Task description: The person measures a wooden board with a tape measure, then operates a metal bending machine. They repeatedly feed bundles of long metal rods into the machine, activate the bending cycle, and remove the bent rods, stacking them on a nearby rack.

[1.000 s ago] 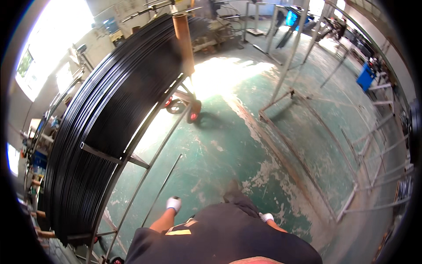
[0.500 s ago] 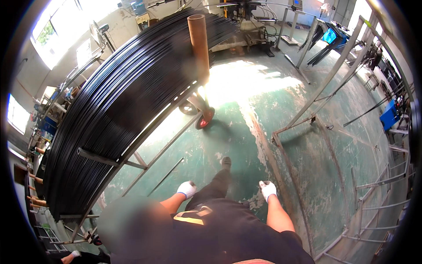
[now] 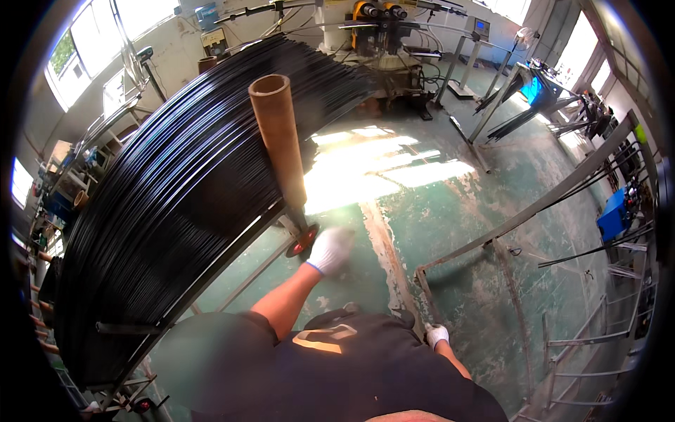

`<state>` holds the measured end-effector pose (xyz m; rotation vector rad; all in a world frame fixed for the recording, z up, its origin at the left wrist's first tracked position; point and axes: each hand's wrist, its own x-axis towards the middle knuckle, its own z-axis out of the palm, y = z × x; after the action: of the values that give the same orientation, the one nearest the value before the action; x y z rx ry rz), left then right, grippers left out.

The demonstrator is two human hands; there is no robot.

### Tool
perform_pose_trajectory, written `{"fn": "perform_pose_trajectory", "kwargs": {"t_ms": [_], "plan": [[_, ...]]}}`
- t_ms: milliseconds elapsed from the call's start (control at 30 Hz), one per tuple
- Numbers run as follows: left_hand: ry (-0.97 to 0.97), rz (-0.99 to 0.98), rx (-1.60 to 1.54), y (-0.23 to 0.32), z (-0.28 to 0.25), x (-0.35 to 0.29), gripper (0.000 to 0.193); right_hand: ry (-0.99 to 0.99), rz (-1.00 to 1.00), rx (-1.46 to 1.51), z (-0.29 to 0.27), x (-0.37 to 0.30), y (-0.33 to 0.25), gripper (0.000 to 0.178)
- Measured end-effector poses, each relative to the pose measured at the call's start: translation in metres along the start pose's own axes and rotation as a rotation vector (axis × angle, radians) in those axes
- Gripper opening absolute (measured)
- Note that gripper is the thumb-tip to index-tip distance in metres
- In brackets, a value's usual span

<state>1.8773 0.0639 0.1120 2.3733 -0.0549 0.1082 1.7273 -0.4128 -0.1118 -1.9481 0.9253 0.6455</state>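
Observation:
My left hand (image 3: 332,252), in a white knit glove, is raised in front of me, just right of the lower end of a brown tube (image 3: 278,141). Motion smears its fingers, so their pose is unclear, and nothing shows in it. Lower on the right, my right hand (image 3: 436,335) wears the same kind of glove and hangs near my side with fingers curled in. Nothing is visible in it. The upright tube stands against a rack loaded with a thick bundle of long black rods (image 3: 169,162), which bend across the left side of the view.
A wheel (image 3: 302,241) with a red hub sits under the rack. To the right, a metal frame (image 3: 520,224) rises from the worn green floor (image 3: 358,274). Machinery (image 3: 380,35) stands at the back. A blue box (image 3: 613,214) and metal racks (image 3: 587,344) line the right.
My left hand has swung forward and up, while my right hand has dropped back toward my side. The rack and tube appear closer; I have moved forward.

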Motion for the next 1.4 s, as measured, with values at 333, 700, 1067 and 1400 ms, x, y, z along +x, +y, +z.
{"fn": "perform_pose_trajectory", "kwargs": {"t_ms": [333,700,1067,1400], "plan": [[0.832,0.398,0.143,0.057,-0.125,0.274,0.012,-0.153,0.048,-0.263,-0.009,0.151,-0.172,0.051],[0.429,-0.057,-0.327,0.085,-0.007,0.419,0.016,-0.245,-0.388,-0.671,-0.015,0.306,-0.582,0.058],[0.042,-0.215,-0.494,0.054,0.1,0.634,0.023,-0.317,-0.866,-0.47,0.02,0.449,-0.887,0.053],[0.259,-0.402,-0.597,0.018,0.058,0.833,0.027,-0.213,-0.113,-0.471,-0.099,0.65,-0.907,0.038]]}}
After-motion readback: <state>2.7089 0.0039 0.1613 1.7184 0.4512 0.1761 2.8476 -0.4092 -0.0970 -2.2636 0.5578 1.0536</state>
